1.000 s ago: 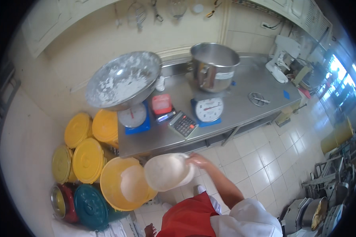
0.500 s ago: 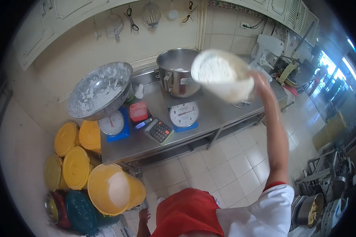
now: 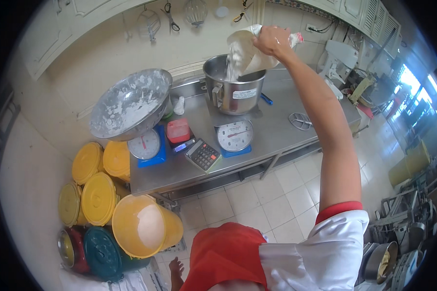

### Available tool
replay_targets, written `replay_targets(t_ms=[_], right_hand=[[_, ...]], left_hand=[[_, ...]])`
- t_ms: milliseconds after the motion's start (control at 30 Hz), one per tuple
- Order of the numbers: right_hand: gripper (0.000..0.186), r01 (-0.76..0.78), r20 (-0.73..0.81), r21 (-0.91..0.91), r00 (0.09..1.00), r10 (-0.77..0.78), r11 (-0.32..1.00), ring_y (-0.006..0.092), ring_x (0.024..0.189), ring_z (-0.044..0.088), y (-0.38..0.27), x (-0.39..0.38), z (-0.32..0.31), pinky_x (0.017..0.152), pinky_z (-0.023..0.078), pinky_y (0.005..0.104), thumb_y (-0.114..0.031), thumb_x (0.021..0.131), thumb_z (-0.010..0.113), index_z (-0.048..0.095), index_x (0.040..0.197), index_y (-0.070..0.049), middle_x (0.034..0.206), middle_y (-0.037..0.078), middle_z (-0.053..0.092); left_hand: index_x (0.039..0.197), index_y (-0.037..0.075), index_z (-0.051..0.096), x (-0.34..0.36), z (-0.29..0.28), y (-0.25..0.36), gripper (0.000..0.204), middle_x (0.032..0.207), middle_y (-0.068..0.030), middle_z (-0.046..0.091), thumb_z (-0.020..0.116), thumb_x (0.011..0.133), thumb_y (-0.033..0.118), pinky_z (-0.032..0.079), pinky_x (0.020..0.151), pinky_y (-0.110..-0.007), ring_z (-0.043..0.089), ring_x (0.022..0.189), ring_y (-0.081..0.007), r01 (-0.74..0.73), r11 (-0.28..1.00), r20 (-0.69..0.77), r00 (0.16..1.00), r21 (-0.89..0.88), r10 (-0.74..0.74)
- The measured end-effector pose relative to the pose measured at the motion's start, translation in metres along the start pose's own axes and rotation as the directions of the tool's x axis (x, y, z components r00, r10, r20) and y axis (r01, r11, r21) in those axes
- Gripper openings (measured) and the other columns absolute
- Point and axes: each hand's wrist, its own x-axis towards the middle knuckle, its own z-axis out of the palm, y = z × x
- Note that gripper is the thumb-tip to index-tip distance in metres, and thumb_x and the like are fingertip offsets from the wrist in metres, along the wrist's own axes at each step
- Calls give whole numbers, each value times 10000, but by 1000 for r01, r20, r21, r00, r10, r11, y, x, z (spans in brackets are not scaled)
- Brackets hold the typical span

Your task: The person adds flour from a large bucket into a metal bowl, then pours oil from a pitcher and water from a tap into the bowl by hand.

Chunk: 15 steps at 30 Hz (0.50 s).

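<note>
My right hand (image 3: 273, 40) is closed on a translucent plastic jug scoop (image 3: 261, 62) with a reddish cap end, tilted above a deep steel mixing bowl (image 3: 238, 99). White powder (image 3: 234, 60) falls from the scoop's mouth into the bowl. Low beside my red apron hangs my left hand (image 3: 176, 266), fingers apart and holding nothing. Near it stands an open yellow bucket (image 3: 172, 230) with pale powder inside. A dial scale (image 3: 234, 136) sits just in front of the mixing bowl.
A wide, powder-smeared steel bowl (image 3: 126, 104) rests tilted on a second dial scale (image 3: 144, 144). Between the scales are a red container (image 3: 178, 130) and a calculator (image 3: 203, 155). A flat beater (image 3: 300, 121) lies on the steel table (image 3: 281, 131). Lidded yellow buckets (image 3: 98, 196) stand at left.
My right hand has carried the powder-filled scoop up and left over the mixing bowl and tipped it. Powder now pours out. My left hand stays low, beside the apron.
</note>
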Motion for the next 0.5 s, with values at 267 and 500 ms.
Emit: replay_targets(t_ms=[267, 500], right_hand=[[426, 152, 34, -65, 988, -150, 986, 341, 866, 630, -19, 7, 15, 838, 395, 486, -402, 772, 535, 666, 889, -14, 933, 194, 654], [392, 135, 122, -84, 985, -124, 987, 319, 921, 627, -25, 4, 14, 891, 374, 509, -363, 780, 521, 683, 901, -27, 987, 177, 653]], left_hand=[[1270, 109, 442, 15, -11, -84, 489, 1120, -102, 531, 556, 884, 386, 437, 748, -460, 539, 932, -282, 317, 888, -9, 941, -335, -339], [1257, 121, 454, 23, 0, -34, 469, 1118, -95, 533, 555, 885, 389, 434, 750, -449, 540, 928, -270, 272, 881, -48, 948, -387, -314]])
